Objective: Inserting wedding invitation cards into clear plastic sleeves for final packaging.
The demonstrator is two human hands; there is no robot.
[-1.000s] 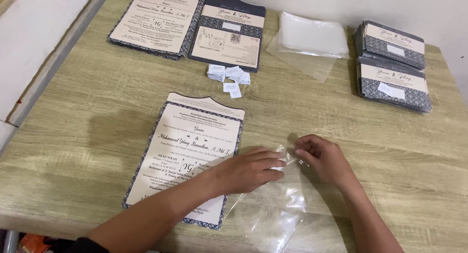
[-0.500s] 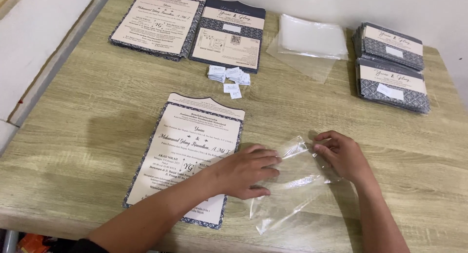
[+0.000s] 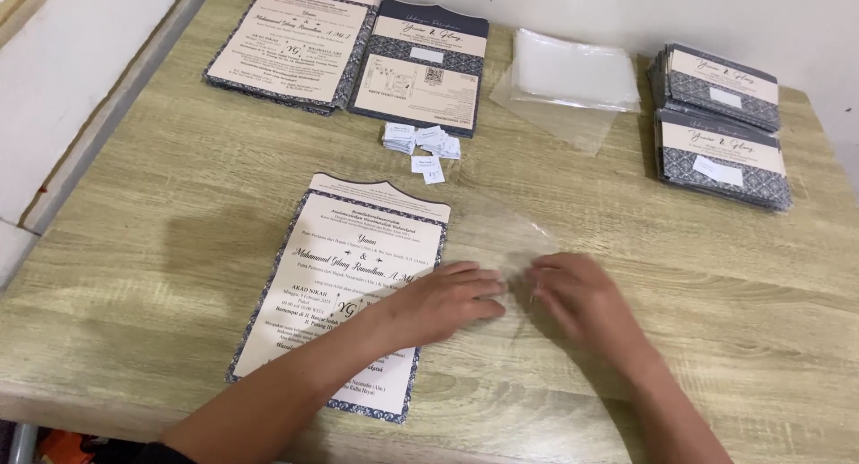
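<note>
1. Left hand (image 3: pixel 443 298) flat, fingers pressed together, resting on right edge of invitation card (image 3: pixel 344 285) and touching clear plastic sleeve (image 3: pixel 501 240).
2. Right hand (image 3: pixel 577 298) just right of card, palm down on sleeve, fingers loosely spread; pinch not visible.
3. Sleeve flat on table (image 3: pixel 161 231), just right of card.
4. Step, judged: smoothing sleeve flat beside card.
5. Next calls for finding and parting sleeve's mouth.
6. Small paper labels (image 3: pixel 420 142) beyond card.

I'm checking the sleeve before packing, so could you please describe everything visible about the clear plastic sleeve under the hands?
The clear plastic sleeve is a thin, glossy, see-through film lying flat on the wooden table, just right of the cream invitation card. The left hand and right hand both press on its near part. Its edges are faint; whether it is open I cannot tell.
</note>
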